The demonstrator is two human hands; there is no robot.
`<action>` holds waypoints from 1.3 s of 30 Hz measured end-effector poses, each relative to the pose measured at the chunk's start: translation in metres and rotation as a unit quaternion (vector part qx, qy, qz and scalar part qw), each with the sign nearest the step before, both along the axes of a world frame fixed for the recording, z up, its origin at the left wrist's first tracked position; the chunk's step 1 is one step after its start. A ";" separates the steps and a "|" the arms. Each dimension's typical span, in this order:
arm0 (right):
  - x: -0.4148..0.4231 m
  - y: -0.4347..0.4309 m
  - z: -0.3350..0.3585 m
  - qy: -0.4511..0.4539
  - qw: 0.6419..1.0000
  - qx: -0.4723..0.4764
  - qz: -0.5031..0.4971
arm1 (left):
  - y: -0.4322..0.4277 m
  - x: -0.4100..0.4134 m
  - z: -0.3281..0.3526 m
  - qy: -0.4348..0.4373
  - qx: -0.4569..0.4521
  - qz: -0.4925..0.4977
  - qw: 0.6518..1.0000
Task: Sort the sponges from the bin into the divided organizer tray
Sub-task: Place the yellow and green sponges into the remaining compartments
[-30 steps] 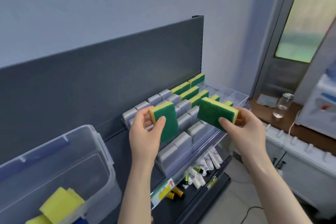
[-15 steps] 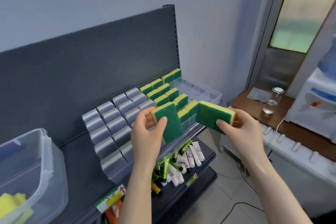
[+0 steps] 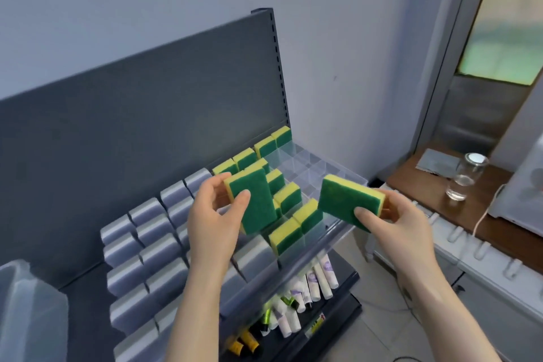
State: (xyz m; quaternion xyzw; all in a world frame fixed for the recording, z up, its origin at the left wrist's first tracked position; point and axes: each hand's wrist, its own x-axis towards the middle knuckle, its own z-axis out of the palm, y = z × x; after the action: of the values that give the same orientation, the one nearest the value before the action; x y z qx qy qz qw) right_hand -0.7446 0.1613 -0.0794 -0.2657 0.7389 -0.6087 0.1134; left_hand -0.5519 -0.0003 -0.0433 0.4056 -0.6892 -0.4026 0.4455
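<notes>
Rough green scouring faces on yellow foam sponges (image 3: 255, 200); clear glossy plastic tray (image 3: 316, 169) behind the hands.

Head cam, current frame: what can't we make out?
Head view:
- Bin: cut off by left and bottom edges; contents unseen.
- Tray: compartments behind left hand and left sponge hidden.
- Right hand: fingers behind right sponge hidden.
- Tubes below: labels too small, blurred.

- organizer tray (image 3: 320, 169): clear, with grey sponges (image 3: 147, 211) and green sponges (image 3: 289, 197) standing inside.
- left sponge (image 3: 255, 203): green-faced, yellow-edged, upright above it.
- right sponge (image 3: 343, 203): same colours (tilted), held alongside.
</notes>
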 end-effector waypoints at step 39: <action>-0.198 -0.256 0.015 0.188 0.928 0.105 0.304 | -0.145 -0.161 -0.003 -0.196 -0.025 0.113 0.974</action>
State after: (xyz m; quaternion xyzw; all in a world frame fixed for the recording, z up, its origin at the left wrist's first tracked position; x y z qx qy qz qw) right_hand -0.9430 -0.0947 -0.0646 -0.5735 0.6903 -0.4028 0.1797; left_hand -0.7133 -0.1458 -0.0466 0.5410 -0.7224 -0.2448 0.3542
